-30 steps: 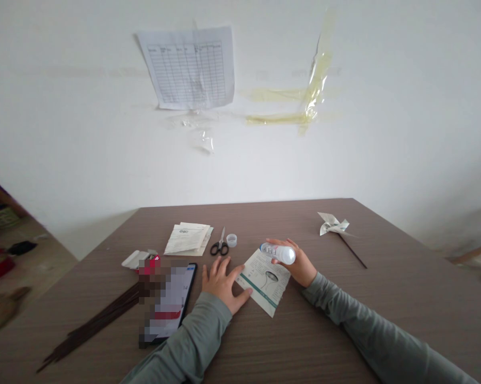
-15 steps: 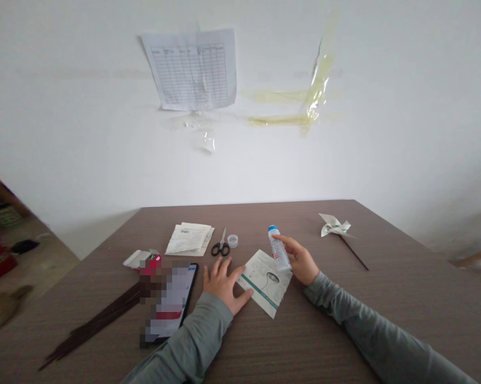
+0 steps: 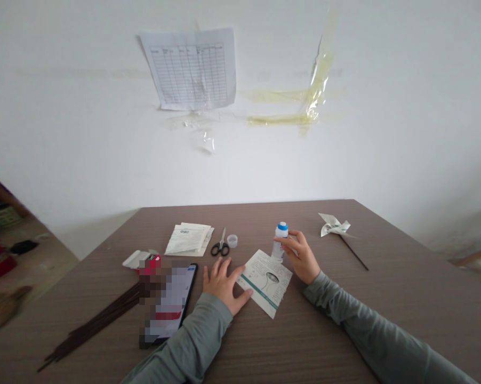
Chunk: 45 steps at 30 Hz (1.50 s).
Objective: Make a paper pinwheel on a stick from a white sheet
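In the head view, a white bottle [image 3: 278, 254] is being grasped by the right hand [image 3: 303, 258], whose fingers are being held partly curled, their tips laid against it. The bottle is being held upright, blue top [image 3: 281, 226] uppermost, just left of the right palm; whether its base is being borne by the table [image 3: 408, 282] or by the paper's edge cannot be told.

The left hand [image 3: 223, 286] is being held flat and unclenched, palm down and fingers spread wide. A printed sheet [image 3: 260, 277] is being touched at its left side by the left forefinger and thumb; the sheet is being flanked by both hands. Just beyond the left fingertips, scissors [image 3: 223, 237] and a clear cap [image 3: 232, 241] are being seen. Left of that hand, a phone [image 3: 176, 298] is being partly hidden by pixelation. Beyond the right hand, to its right, a paper pinwheel [image 3: 334, 228] is being seen.
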Motion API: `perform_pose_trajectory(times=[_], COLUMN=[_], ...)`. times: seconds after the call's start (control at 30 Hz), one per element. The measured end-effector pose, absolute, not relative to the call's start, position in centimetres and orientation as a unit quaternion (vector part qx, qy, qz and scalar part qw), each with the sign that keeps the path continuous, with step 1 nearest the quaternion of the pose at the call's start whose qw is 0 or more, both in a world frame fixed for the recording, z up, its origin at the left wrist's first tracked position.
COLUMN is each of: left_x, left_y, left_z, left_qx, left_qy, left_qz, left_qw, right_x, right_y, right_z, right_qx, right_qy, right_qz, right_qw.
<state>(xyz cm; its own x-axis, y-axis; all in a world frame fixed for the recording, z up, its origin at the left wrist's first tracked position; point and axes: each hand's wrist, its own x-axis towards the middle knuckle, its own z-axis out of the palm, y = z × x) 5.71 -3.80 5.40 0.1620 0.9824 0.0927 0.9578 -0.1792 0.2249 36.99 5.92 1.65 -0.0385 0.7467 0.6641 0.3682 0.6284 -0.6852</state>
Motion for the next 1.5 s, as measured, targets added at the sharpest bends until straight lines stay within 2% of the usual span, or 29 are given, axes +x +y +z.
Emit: perform_pose_trajectory(times=[0.27, 0.57, 0.9, 1.23, 1.5], left_x=[5.7, 5.7, 5.5, 4.3, 2.9], left_y=[-3.8, -3.7, -3.8, -3.8, -3.4], left_z=[5.4, 5.5, 6.1, 7.2, 7.2], left_qx=[0.761, 0.761, 0.758, 0.754, 0.736], left_qy=[0.637, 0.637, 0.642, 0.650, 0.672], left_qz=[0.106, 0.107, 0.091, 0.067, 0.062], left_qw=[0.063, 0.057, 0.071, 0.072, 0.059], right_x=[37.5, 37.4, 38.2, 35.9, 31.1], right_y=[5.8, 6.0, 5.9, 8.5, 12.9], right_z=[2.5, 3.3, 4.1, 5.2, 8.4], right_qx=[-0.421, -0.465, -0.499, -0.469, -0.472], right_qy=[-0.684, -0.598, -0.631, -0.637, -0.660], right_qz=[0.170, 0.265, 0.287, 0.284, 0.318], right_qw=[0.571, 0.596, 0.520, 0.542, 0.491])
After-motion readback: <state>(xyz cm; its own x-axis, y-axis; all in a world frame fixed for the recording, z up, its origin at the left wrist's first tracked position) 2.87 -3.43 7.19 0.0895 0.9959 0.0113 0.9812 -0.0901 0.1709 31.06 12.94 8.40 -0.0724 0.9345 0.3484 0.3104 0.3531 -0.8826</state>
